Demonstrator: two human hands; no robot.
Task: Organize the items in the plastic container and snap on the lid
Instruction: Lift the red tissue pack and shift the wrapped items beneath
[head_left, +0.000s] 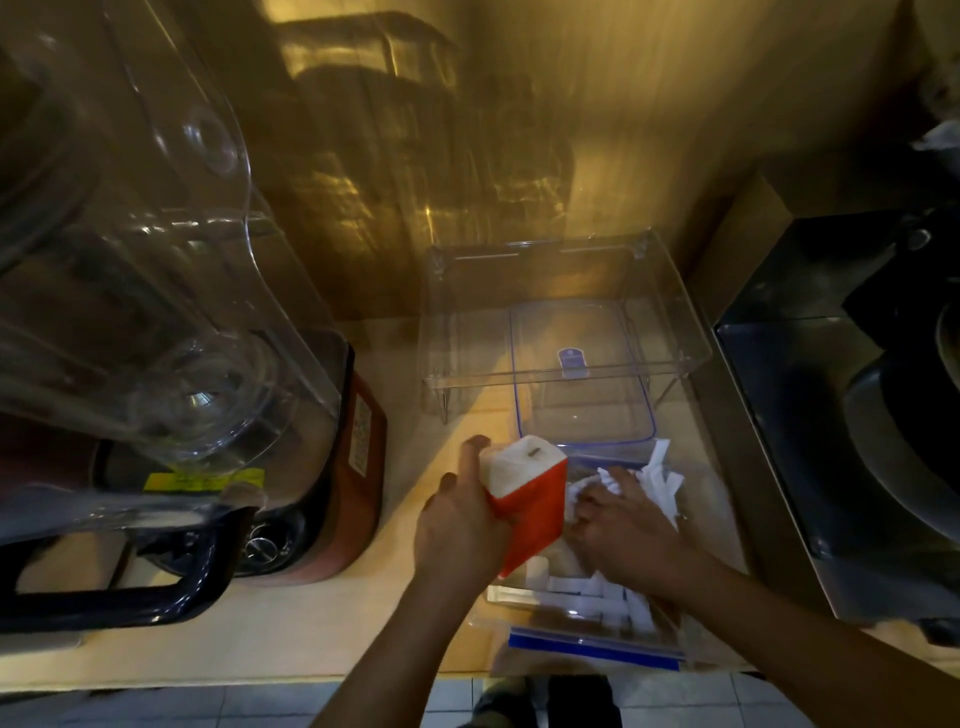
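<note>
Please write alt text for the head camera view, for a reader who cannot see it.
A person's left hand holds a red and white packet above a clear plastic container of white paper packets, which the right hand presses down. The blue-rimmed lid lies behind, on the counter.

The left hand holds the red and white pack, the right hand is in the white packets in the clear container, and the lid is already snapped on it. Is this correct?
Not quite: the lid is not on. The head view shows it lying behind the clear container, which is open. The left hand holds the red and white pack, and the right hand is among the white packets.

wall (597, 104): glossy, amber-lit | counter (260, 639): pale wood | floor (208, 709): light tiles, probably grey
</note>
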